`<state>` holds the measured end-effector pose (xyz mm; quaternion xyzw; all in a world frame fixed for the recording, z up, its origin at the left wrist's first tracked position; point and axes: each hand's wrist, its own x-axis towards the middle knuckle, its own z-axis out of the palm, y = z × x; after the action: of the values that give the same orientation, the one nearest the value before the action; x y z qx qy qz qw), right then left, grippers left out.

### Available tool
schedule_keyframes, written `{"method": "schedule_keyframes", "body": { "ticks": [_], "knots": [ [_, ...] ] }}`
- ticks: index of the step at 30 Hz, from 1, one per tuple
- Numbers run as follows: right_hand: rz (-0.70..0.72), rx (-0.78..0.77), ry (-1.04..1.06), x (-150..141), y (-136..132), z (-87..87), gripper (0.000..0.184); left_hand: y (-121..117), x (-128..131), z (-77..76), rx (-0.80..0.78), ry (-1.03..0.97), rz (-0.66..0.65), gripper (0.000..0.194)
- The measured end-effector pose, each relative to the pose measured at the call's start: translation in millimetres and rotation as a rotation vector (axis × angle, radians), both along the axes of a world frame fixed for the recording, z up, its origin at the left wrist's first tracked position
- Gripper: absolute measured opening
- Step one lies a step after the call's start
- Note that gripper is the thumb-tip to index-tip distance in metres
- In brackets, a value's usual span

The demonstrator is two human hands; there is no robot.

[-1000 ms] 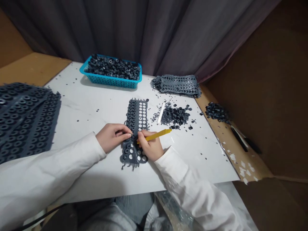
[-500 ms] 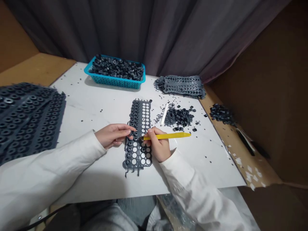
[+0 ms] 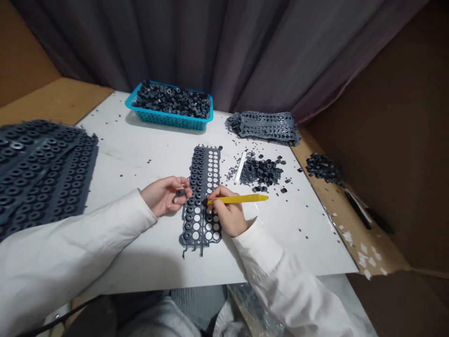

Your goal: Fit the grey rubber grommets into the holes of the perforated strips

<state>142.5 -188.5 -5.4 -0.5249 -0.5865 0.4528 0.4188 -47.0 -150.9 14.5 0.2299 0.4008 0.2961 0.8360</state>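
Observation:
A dark grey moulded rubber strip (image 3: 201, 229) lies lengthwise on the white table, with ring-shaped pieces in its left rows and open round holes mostly along the right. Just off the strip's left edge, my left hand (image 3: 167, 195) is turned palm partly up, its curled fingers closed on a small dark rubber ring (image 3: 180, 192). My right hand (image 3: 228, 213) grips a yellow pen-like tool (image 3: 242, 199) over the strip's right side. That tool's dark tip is at the strip among the rings, partly hidden by my fingers.
A blue basket (image 3: 168, 119) full of dark rings stands at the back. Stacked ringed strips (image 3: 45, 173) lie at left, punched strips (image 3: 268, 127) at back right. A white stick (image 3: 240, 167) lies beside a pile of dark bits (image 3: 263, 171). Scissors-like black handles (image 3: 358, 208) rest at far right.
My left hand has drawn back left off the strip and rolled over, showing the ring in its fingers. The yellow tool has shifted slightly left with my right hand.

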Motion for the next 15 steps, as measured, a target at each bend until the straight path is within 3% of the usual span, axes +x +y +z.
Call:
{"method": "schedule_keyframes", "body": {
  "ticks": [4,6,10,12,15],
  "knots": [
    [0.016,0.025,-0.067,-1,1,0.0,0.009,3,3,-0.3,0.199,0.195,-0.002,0.018],
    [0.018,0.02,-0.081,-1,2,-0.4,0.01,1,7,0.4,0.472,0.438,-0.06,0.016],
    [0.006,-0.001,-0.085,-2,1,-0.1,0.01,-1,12,2.8,1.173,0.841,-0.283,0.013],
    [0.006,0.009,-0.104,-3,1,0.9,0.01,0,13,3.2,1.393,0.895,-0.38,0.014],
    [0.02,0.056,-0.159,-5,2,2.4,0.014,4,16,1.8,1.591,0.944,-0.536,0.014]
  ]
}}
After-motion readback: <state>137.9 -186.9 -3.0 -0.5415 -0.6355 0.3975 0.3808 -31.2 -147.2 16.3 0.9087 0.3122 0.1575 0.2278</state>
